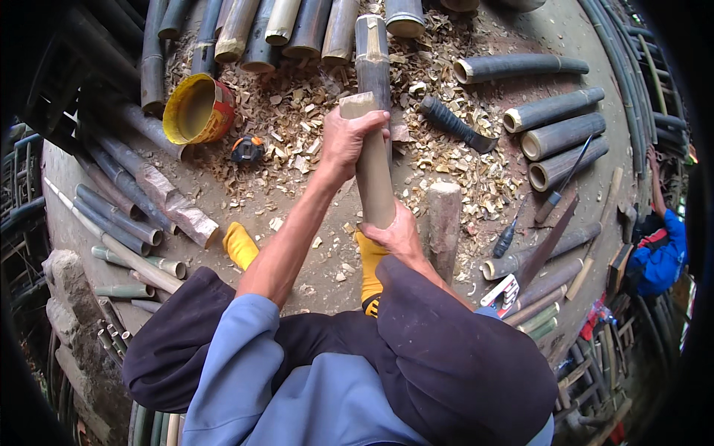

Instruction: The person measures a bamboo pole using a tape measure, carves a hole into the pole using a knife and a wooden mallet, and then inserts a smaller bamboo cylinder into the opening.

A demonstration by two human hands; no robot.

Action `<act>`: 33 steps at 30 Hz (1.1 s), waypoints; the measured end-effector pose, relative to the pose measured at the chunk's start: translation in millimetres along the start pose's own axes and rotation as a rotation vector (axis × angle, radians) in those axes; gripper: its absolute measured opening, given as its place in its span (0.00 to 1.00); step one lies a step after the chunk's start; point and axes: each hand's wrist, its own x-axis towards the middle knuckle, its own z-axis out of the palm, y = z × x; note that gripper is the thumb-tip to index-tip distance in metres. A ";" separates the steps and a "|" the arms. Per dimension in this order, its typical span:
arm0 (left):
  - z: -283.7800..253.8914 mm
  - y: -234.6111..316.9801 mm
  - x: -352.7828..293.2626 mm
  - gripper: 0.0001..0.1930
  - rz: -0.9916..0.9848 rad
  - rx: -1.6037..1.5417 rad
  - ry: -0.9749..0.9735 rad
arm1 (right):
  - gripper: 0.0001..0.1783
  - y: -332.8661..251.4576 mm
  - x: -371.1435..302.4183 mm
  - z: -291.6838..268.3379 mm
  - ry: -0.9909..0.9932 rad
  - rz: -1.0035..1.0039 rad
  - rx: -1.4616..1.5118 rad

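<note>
Bare ground (297, 286) littered with pale wood chips (297, 97) fills the middle of the frame, with bamboo poles (309, 30) along the upper edge, a red and yellow bucket (224, 111) at upper left and 4 short bamboo pieces (563, 136) at upper right. At the centre, the left hand (344, 143) wraps the upper part of a pale wooden bar (374, 175), thumb laid across it, while the right hand (398, 234) closes around its lower end. Beside the bar, toward the upper right, a dark-handled knife (450, 123) lies on the chips.
</note>
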 end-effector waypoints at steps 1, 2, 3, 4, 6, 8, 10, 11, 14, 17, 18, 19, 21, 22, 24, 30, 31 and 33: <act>2.3 -1.3 -2.1 0.18 0.006 0.010 0.018 | 0.20 4.8 1.9 4.7 0.253 -0.163 -0.224; 3.1 -2.4 -4.4 0.18 0.013 0.020 0.037 | 0.20 6.8 1.1 4.3 0.251 -0.167 -0.223; 3.1 -0.6 -4.9 0.18 0.021 0.019 0.031 | 0.23 6.4 -0.2 0.7 0.164 -0.152 -0.177; 2.2 1.2 -5.1 0.19 -0.024 -0.092 -0.099 | 0.25 6.9 -0.8 -4.6 0.077 -0.137 -0.131; -2.2 4.0 -7.4 0.20 -0.058 -0.198 -0.226 | 0.25 8.1 -2.4 -16.1 -0.180 0.058 0.132; -5.3 3.9 -10.3 0.20 -0.180 -0.415 -0.352 | 0.26 -3.0 -10.2 -16.9 -0.492 0.115 0.579; -3.6 3.2 -12.3 0.19 -0.156 -0.358 -0.300 | 0.26 5.6 -4.1 -15.1 -0.504 0.115 0.559; -1.8 1.5 -14.0 0.19 -0.084 -0.218 -0.203 | 0.27 7.6 -3.1 -12.8 -0.305 0.072 0.299; 9.7 -1.5 -17.8 0.18 0.088 -0.003 -0.026 | 0.27 6.1 -4.2 -1.4 0.127 -0.114 -0.198; 12.8 0.0 -19.8 0.17 0.085 -0.051 -0.064 | 0.28 12.7 -3.0 -5.4 0.233 -0.183 -0.226; 10.5 1.0 -19.0 0.17 0.084 -0.051 -0.064 | 0.29 16.5 0.4 -12.8 0.039 -0.075 -0.155; 8.0 4.9 -19.5 0.17 0.028 -0.102 -0.100 | 0.30 13.5 2.8 -15.5 -0.157 0.035 -0.082; 6.6 6.8 -20.7 0.18 0.014 -0.134 -0.123 | 0.30 4.9 2.7 -13.5 -0.093 -0.017 -0.115; 8.3 5.0 -21.6 0.18 0.003 -0.142 -0.122 | 0.31 1.0 -1.0 -13.2 -0.022 -0.062 -0.151; 15.8 2.2 -21.5 0.18 0.277 0.095 -0.096 | 0.31 20.6 10.5 -13.9 0.050 -0.187 -0.152; 50.2 -18.5 -63.7 0.15 1.072 0.379 -0.087 | 0.31 27.0 51.0 -14.4 0.361 -0.698 -0.424; 48.5 -21.5 -71.5 0.17 1.061 0.411 -0.112 | 0.31 26.3 47.9 -12.0 0.389 -0.702 -0.452; 49.3 -25.8 -82.2 0.20 1.088 0.442 -0.117 | 0.32 27.2 39.7 -7.2 0.437 -0.712 -0.507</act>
